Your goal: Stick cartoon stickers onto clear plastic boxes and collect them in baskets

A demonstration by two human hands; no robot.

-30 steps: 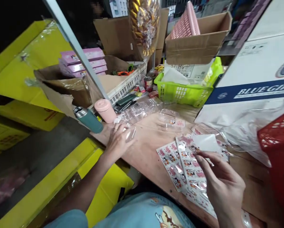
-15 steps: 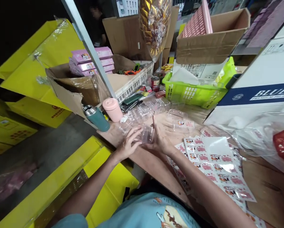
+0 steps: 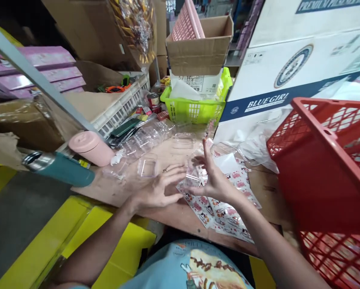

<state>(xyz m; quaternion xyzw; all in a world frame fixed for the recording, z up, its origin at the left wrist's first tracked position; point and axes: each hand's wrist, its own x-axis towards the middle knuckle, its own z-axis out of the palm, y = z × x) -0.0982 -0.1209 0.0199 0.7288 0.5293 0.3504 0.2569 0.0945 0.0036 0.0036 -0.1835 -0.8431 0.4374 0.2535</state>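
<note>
Between my hands, a clear plastic box (image 3: 192,176) is held over the table. My right hand (image 3: 217,182) has its thumb below the box and curled fingers behind it; the index finger points up. A small pink printed sticker (image 3: 209,130) shows at that fingertip. At the box's left side, my left hand (image 3: 158,188) has its fingers stretched out; whether they touch the box is hard to tell. Sheets of printed stickers (image 3: 238,182) lie under and right of my right hand. Another clear box (image 3: 147,166) rests left of my hands, and a third (image 3: 183,140) lies farther back.
A row of clear plastic packaging (image 3: 150,136) runs along the table's back left. A pink cup (image 3: 91,147) and a green bottle (image 3: 61,168) are at left. The red basket (image 3: 315,180) stands at right, the lime basket (image 3: 195,110) behind.
The view has turned right, bringing the red basket further in. My hands are now beside the sticker sheets. A sticker shows at my right index fingertip, and a clear box sits left of my hands.
</note>
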